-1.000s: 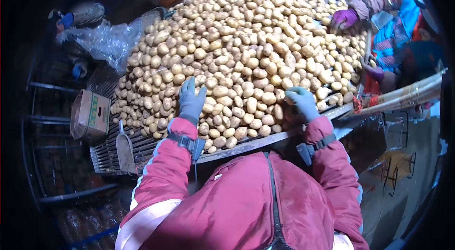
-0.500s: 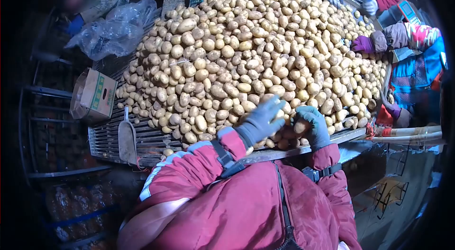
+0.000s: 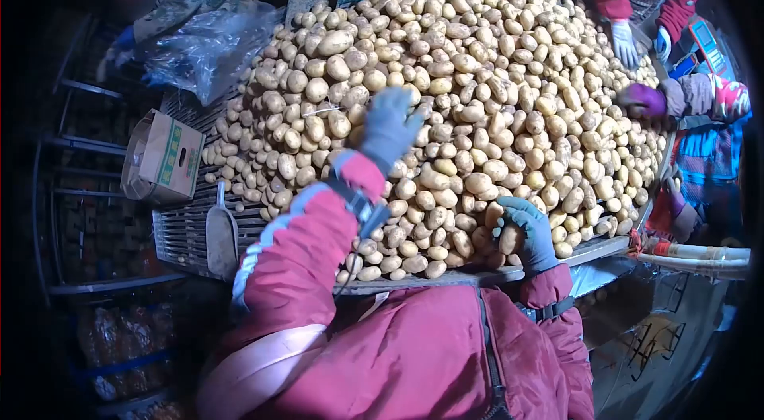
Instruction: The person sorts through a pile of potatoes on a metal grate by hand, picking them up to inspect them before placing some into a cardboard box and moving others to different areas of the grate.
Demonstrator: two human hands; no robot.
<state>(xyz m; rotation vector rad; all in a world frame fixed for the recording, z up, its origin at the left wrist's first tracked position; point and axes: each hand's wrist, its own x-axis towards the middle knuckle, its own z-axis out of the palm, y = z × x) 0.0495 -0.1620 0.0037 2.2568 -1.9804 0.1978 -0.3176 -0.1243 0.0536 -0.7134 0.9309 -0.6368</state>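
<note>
A big heap of potatoes (image 3: 446, 134) covers a slatted metal table (image 3: 179, 233). My left hand (image 3: 390, 127), in a grey-blue glove, reaches over the middle of the heap, palm down. Its fingers look stretched out and apart, slightly blurred, with potatoes just beyond the tips; nothing shows in its grip. Close to the table's near edge, my right hand (image 3: 529, 235), gloved alike, has its fingers curled round a brown potato (image 3: 510, 241). More potatoes lie against that hand; its palm is hidden.
A metal scoop (image 3: 221, 233) and an open cardboard box (image 3: 171, 157) sit at the left. Beyond them, a person handles clear plastic sheeting (image 3: 211, 50). White-gloved hands (image 3: 625, 44) and a purple-gloved hand (image 3: 643, 100) of other people touch the heap's right side. Wrapped pipes (image 3: 696, 253) jut out at the right.
My left hand has moved away from my right hand, left and farther over the heap. My right hand stays near the edge with the potato. The view has shifted slightly.
</note>
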